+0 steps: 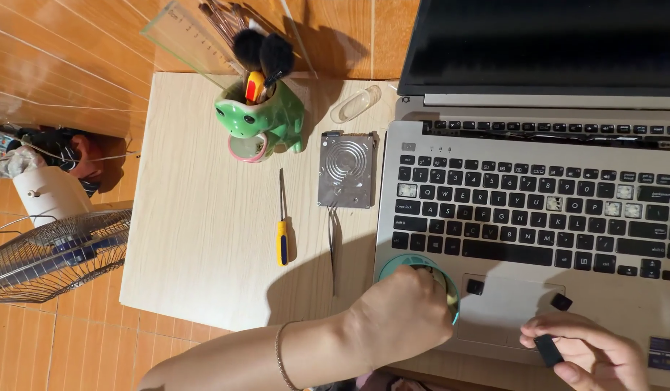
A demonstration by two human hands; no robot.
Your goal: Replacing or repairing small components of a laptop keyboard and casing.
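Observation:
An open silver laptop (pixel 523 181) with black keys lies at the right; several keycaps are gone from it. My left hand (pixel 400 315) reaches into a small round teal dish (pixel 393 264) at the laptop's front left corner, its fingers curled inside and hidden. My right hand (pixel 592 351) rests near the touchpad (pixel 505 304) and pinches a small black keycap (pixel 548 350). Two more loose black keycaps lie on the palm rest (pixel 475 287) (pixel 561 301).
On the pale wooden board (pixel 204 217) lie a yellow-handled screwdriver (pixel 282 232), a metal hard drive (pixel 347 169), thin tweezers (pixel 333 246) and a clear capsule-shaped case (pixel 355 103). A green frog-shaped holder (pixel 262 119) holds brushes. A fan (pixel 52 239) stands at the left on the tiled floor.

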